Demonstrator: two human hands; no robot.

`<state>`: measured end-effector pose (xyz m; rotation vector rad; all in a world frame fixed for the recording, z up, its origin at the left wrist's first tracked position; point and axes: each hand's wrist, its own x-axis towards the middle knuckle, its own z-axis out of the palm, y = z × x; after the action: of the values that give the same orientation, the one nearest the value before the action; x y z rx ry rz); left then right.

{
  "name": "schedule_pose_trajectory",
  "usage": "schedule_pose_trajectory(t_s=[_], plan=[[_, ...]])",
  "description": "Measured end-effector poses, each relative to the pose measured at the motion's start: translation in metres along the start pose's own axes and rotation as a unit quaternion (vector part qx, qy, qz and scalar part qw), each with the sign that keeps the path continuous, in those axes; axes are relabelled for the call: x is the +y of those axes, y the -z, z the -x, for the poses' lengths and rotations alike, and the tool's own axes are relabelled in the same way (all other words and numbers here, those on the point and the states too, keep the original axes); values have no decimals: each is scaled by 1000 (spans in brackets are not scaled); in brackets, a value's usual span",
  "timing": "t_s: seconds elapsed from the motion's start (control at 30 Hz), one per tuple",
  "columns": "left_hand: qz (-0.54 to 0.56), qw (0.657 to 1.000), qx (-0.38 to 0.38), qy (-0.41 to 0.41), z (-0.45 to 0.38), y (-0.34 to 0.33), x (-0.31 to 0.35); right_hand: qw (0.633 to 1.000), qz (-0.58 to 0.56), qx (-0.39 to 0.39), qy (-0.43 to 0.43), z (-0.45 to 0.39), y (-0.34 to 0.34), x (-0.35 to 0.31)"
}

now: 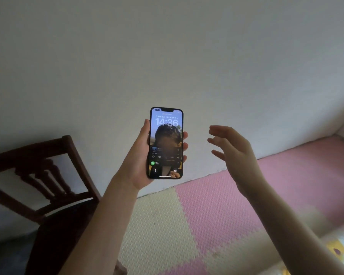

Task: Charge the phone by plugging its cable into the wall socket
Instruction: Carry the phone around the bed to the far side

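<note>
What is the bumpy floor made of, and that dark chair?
The floor mat looks like soft foam: matte pink and cream tiles with a stamped bumpy pattern and toothed edges that lock together. The chair looks like dark, polished wood, going by its carved back slats and faint sheen, though the dim light leaves that unsure.

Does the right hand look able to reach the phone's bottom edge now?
Probably yes. The right hand is open and empty beside the phone, with only bare wall between them. The left hand grips the phone's sides, so its bottom edge looks uncovered.
</note>
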<state>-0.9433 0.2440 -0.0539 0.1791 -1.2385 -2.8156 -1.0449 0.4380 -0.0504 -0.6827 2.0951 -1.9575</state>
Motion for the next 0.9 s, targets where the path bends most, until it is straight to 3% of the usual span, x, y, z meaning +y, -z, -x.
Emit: schedule_pose_trajectory(t_s=[0.27, 0.57, 0.67, 0.8, 0.9], plan=[[7, 995, -61, 83, -133, -8, -5, 994, 6, 110, -10, -77, 52, 22], [-31, 982, -112, 146, -312, -71, -34, 972, -14, 233, -12, -186, 172, 52], [-94, 978, -123, 140, -373, -100, -45, 967, -4, 254, -11, -221, 219, 59], [-272, 953, -110, 76, -447, -145, -70, 958, 6, 287, -4, -263, 283, 66], [-269, 947, -140, 108, -487, -172, -94, 952, 15, 307, -7, -285, 319, 74]])
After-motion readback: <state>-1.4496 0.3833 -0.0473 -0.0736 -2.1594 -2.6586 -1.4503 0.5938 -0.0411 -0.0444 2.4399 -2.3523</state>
